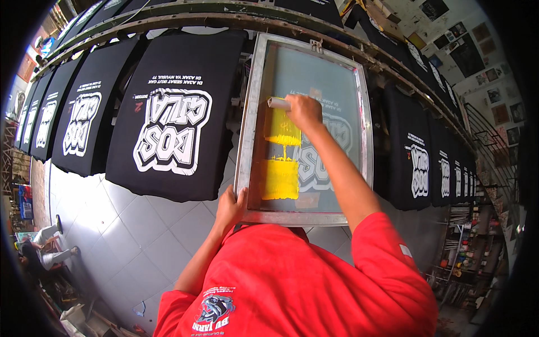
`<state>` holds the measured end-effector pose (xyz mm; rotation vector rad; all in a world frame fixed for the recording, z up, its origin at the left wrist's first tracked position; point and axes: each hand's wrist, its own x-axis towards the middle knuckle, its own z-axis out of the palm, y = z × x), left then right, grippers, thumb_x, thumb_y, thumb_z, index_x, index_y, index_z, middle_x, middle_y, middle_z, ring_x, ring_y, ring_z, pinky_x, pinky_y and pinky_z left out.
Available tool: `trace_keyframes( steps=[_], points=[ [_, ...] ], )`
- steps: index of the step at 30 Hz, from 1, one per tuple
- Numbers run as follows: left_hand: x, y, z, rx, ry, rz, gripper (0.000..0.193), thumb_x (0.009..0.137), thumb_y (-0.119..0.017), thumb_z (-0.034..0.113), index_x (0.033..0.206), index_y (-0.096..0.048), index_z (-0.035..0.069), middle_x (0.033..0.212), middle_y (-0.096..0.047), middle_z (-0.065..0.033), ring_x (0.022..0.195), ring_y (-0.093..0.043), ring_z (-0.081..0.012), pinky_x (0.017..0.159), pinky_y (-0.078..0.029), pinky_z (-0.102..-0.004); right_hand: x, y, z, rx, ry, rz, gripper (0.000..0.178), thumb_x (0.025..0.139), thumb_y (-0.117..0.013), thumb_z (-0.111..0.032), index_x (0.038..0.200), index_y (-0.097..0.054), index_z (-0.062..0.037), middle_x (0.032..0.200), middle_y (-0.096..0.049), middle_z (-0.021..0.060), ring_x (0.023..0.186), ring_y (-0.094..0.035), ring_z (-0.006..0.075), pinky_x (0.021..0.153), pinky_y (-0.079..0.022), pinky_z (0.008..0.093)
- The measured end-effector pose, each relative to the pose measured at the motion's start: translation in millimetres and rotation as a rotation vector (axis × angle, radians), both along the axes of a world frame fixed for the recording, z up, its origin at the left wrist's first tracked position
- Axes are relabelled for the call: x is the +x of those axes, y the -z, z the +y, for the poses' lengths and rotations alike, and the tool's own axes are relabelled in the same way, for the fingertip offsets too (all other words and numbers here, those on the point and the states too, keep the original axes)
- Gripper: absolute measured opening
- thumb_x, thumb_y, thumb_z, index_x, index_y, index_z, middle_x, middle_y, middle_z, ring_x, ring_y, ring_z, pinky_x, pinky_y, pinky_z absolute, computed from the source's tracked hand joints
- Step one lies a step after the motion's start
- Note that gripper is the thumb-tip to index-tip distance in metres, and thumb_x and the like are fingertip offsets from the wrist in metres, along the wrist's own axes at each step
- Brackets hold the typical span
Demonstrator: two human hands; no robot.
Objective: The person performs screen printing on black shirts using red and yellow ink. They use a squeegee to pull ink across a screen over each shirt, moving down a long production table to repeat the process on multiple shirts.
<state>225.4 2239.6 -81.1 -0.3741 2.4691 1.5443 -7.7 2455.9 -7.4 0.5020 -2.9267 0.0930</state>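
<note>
A screen-printing frame (368, 140) with a metal border and pale mesh lies before me, over a black shirt whose white print shows faintly through. My right hand (305, 114) is closed round a squeegee (279, 103) at the upper left part of the mesh. Yellow ink (281, 178) lies on the mesh below the squeegee, in a solid block with a thinner, streaky patch above it. My left hand (230, 206) grips the lower left corner of the frame's metal border, thumb on top. The squeegee's blade is mostly hidden by its handle and my hand.
Black shirts (168, 112) with white lettering hang on boards in a row to the left; more shirts (412, 151) line the right. A metal rail (224, 21) runs behind them. A seated person (48, 247) is at the far left. Shelves with containers (466, 255) stand at the lower right.
</note>
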Motion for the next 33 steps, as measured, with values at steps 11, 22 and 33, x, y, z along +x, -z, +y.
trace_keyframes(
  steps=[11,22,33],
  points=[
    [5,7,-1,-0.014,-0.029,0.054,0.041,0.092,-0.057,0.034,0.078,-0.048,-0.004,0.065,-0.056,-0.0274,0.063,-0.057,-0.0454,0.058,-0.044,-0.0488,147,26,-11,-0.167,-0.056,0.082,0.032,0.069,-0.071,-0.003,0.099,-0.068,-0.0136,0.095,-0.067,0.0038,0.088,-0.064,0.0256,0.074,-0.054,0.0383],
    [7,8,0,-0.028,-0.028,0.067,0.043,0.092,-0.055,0.035,0.079,-0.051,-0.005,0.07,-0.059,-0.0296,0.069,-0.06,-0.0464,0.062,-0.045,-0.0494,-1,-40,-3,-0.101,0.013,-0.042,0.02,0.072,-0.072,-0.022,0.089,-0.068,-0.0118,0.082,-0.069,0.0119,0.08,-0.067,0.0322,0.069,-0.054,0.0439],
    [6,13,-1,-0.038,-0.023,0.055,0.046,0.092,-0.055,0.038,0.083,-0.055,-0.007,0.074,-0.06,-0.0308,0.076,-0.061,-0.0482,0.066,-0.047,-0.0501,229,-14,-21,-0.145,-0.109,0.003,0.02,0.074,-0.069,-0.016,0.092,-0.064,-0.0088,0.089,-0.064,0.0064,0.087,-0.062,0.0281,0.071,-0.052,0.0408]
  ],
)
